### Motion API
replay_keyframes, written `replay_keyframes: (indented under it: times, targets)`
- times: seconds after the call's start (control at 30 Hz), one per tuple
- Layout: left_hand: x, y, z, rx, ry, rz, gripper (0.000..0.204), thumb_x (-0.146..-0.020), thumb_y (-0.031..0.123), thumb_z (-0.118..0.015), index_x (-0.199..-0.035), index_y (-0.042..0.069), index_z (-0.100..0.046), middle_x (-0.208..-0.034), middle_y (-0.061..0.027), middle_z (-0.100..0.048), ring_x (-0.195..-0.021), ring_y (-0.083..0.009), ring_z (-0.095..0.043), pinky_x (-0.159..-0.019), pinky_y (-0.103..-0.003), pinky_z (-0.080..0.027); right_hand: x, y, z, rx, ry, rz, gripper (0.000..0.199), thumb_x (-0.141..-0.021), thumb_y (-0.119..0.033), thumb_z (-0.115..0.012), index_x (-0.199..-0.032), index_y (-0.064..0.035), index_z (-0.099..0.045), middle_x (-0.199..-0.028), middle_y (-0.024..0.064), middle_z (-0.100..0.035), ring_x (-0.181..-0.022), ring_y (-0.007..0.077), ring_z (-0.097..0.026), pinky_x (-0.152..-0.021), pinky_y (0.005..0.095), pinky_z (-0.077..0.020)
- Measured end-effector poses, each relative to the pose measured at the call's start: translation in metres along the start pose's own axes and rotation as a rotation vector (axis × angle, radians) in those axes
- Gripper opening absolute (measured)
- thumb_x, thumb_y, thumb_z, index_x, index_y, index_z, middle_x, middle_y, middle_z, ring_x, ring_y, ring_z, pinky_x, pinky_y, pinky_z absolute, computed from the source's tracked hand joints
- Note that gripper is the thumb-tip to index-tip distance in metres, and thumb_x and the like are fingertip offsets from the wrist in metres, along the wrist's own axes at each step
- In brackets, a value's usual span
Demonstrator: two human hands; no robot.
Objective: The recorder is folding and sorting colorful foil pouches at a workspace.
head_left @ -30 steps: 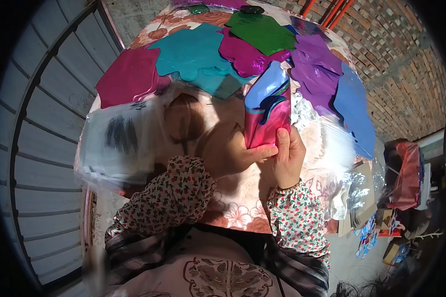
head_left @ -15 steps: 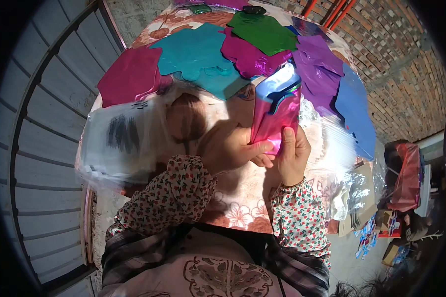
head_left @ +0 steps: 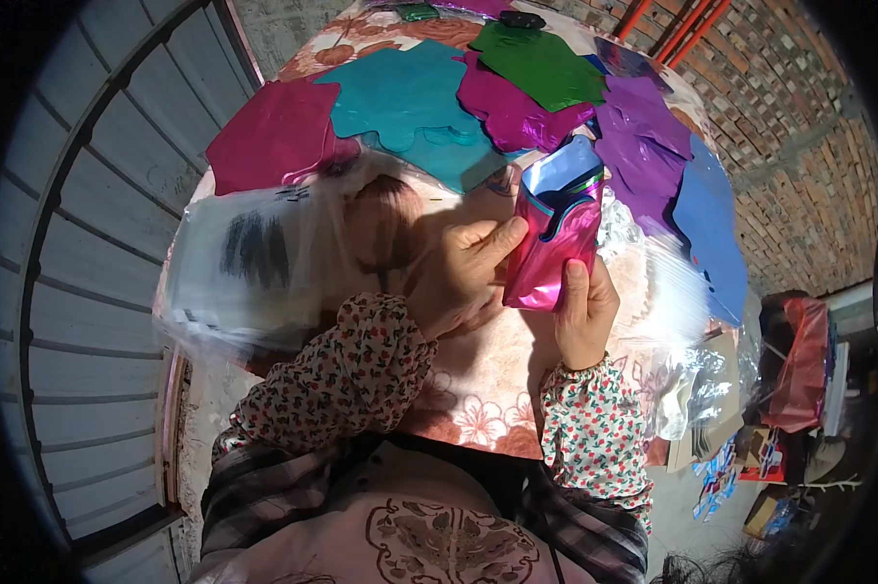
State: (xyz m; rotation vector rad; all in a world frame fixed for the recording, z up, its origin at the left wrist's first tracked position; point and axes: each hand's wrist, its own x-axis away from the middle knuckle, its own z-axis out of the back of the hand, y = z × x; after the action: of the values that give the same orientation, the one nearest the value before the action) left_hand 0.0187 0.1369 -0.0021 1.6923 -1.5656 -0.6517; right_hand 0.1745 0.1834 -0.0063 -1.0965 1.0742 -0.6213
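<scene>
A folded bundle of shiny foil sheets (head_left: 548,275), pink outside with blue and green layers at its curled upper edge, is held up above the table in front of me. My right hand (head_left: 587,307) grips its lower right corner, the thumb lying across the pink face. At the bundle's left edge, my left hand (head_left: 465,268) pinches it between thumb and bent fingers; part of those fingers is hidden. Beyond the bundle lie purple foil sheets (head_left: 639,136) and a magenta foil stack (head_left: 517,107).
Teal foil sheets (head_left: 410,107), a dark pink stack (head_left: 269,131), a green stack (head_left: 541,66) and blue sheets (head_left: 712,234) fan across the flowered tablecloth (head_left: 468,414). Clear plastic bags (head_left: 254,253) lie left, a white stack (head_left: 668,292) right. A brick wall (head_left: 789,185) stands at right.
My left hand has slid up from the bundle's lower corner to its left edge. The bundle's upper opening gapes wider, and the whole view has shifted slightly.
</scene>
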Motion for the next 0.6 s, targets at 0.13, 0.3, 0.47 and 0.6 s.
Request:
replay_keyframes:
  times: [0.13, 0.3, 0.47, 0.6]
  targets:
    - [0.002, -0.009, -0.004, -0.127, 0.080, -0.191, 0.016, -0.093, 0.016, -0.053, -0.095, 0.001, -0.059, -0.070, -0.0023, -0.059, -0.044, -0.0030, -0.045, -0.037, -0.018, -0.033, 0.002, 0.002, -0.003, -0.005, -0.012, 0.007, 0.026, -0.097, -0.017, -0.046, -0.109, 0.0032, -0.057, -0.091, 0.0011, -0.060, -0.079, 0.0045, -0.052, -0.071, 0.0183, -0.0417]
    - [0.000, -0.011, -0.012, -0.275, 0.092, -0.476, 0.015, -0.092, 0.005, -0.051, -0.103, -0.003, -0.058, -0.093, -0.0055, -0.062, -0.081, -0.0065, -0.057, -0.071, -0.020, -0.047, 0.006, -0.005, -0.008, -0.011, -0.021, 0.005, 0.026, -0.097, -0.017, -0.046, -0.108, 0.0038, -0.057, -0.091, 0.0012, -0.060, -0.079, 0.0045, -0.052, -0.071, 0.0183, -0.0416]
    - [0.002, 0.001, -0.023, -0.128, 0.106, -0.607, 0.013, -0.090, 0.003, -0.054, -0.101, -0.003, -0.057, -0.090, -0.0028, -0.063, -0.081, -0.0048, -0.056, -0.071, -0.019, -0.046, 0.011, -0.009, -0.008, 0.059, -0.028, 0.004, 0.026, -0.096, -0.017, -0.047, -0.106, 0.0041, -0.057, -0.089, 0.0007, -0.059, -0.077, 0.0047, -0.051, -0.070, 0.0176, -0.0408]
    - [0.006, 0.013, -0.016, -0.110, 0.060, -0.445, 0.016, -0.089, 0.002, -0.056, -0.104, -0.002, -0.055, -0.092, -0.0025, -0.063, -0.082, -0.0052, -0.056, -0.072, -0.019, -0.046, 0.016, -0.010, -0.002, 0.164, -0.141, -0.041, 0.026, -0.096, -0.018, -0.049, -0.105, 0.0041, -0.057, -0.087, 0.0003, -0.059, -0.076, 0.0049, -0.050, -0.069, 0.0174, -0.0401]
